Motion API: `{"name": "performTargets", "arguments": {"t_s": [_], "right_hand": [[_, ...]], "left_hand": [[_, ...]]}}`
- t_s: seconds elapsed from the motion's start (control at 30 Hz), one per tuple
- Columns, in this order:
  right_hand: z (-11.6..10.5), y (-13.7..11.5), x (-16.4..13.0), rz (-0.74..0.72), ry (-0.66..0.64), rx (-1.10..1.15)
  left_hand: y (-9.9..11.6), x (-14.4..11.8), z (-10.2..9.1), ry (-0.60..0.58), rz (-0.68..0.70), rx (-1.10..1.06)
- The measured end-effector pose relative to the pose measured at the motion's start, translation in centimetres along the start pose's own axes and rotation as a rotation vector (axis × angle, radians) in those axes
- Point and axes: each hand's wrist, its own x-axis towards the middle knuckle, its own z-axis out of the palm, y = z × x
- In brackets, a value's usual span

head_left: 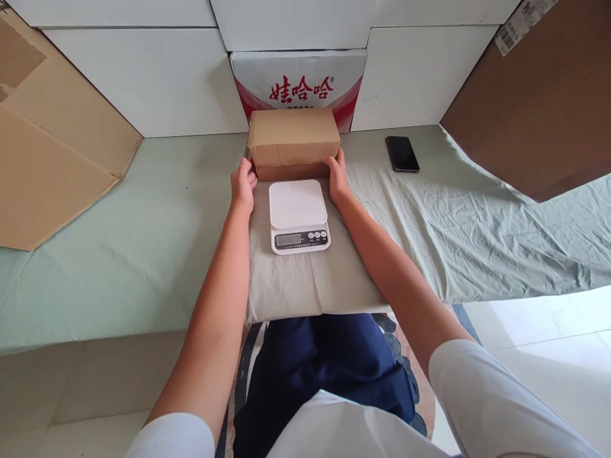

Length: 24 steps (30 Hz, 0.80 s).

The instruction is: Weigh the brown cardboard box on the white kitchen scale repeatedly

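A brown cardboard box (293, 137) stands at the back of the cloth-covered table, held between my two hands. My left hand (243, 184) grips its lower left side, fingers curled around the corner. At the right end, my right hand (338, 175) presses the box, the thumb on its front face and the other fingers mostly hidden along the side. Just in front of the box lies a white digital kitchen scale (299, 216), its platform bare. The scale's display and buttons face me, and the display looks blank.
A black smartphone (402, 154) lies to the right on the green cloth (191, 191). Large cardboard panels stand at left (57, 146) and right (534, 108). Behind the box are white panels (143, 76) and a white and red carton (300, 70) with Chinese lettering.
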Motion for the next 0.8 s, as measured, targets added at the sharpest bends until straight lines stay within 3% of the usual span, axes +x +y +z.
{"name": "performTargets", "arguments": {"t_s": [0.5,0.8], "right_hand": [[-0.4,1.3,0.7,-0.072,0.037,0.026],[-0.4,1.3,0.6,-0.041,0.041,0.069]], "left_hand": [[0.3,0.3,-0.8,-0.016,-0.049,-0.004],[0.7,0.2,-1.0,-0.049,-0.083,-0.005]]}}
